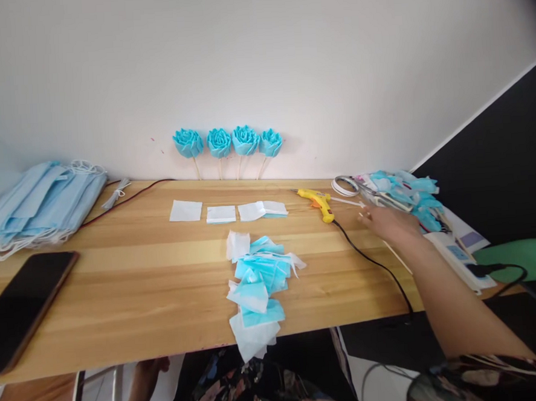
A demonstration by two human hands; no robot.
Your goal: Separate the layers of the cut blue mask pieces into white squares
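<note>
At the right of the table, my right hand is closed, its fingertips pinched on a thin wooden stick. Part of that stick runs under the palm. Just left of the hand lies a yellow glue gun, a white glue stick jutting from its back. My left hand hangs below the table's front edge, its fingers mostly hidden. Blue and white mask-fabric pieces lie heaped in front of me. Behind them, several small white squares form a row.
Several blue fabric flowers on sticks lean against the wall. Stacked face masks and a phone occupy the left. Tape, blue scraps and a power strip sit right. The gun's black cord crosses the front edge.
</note>
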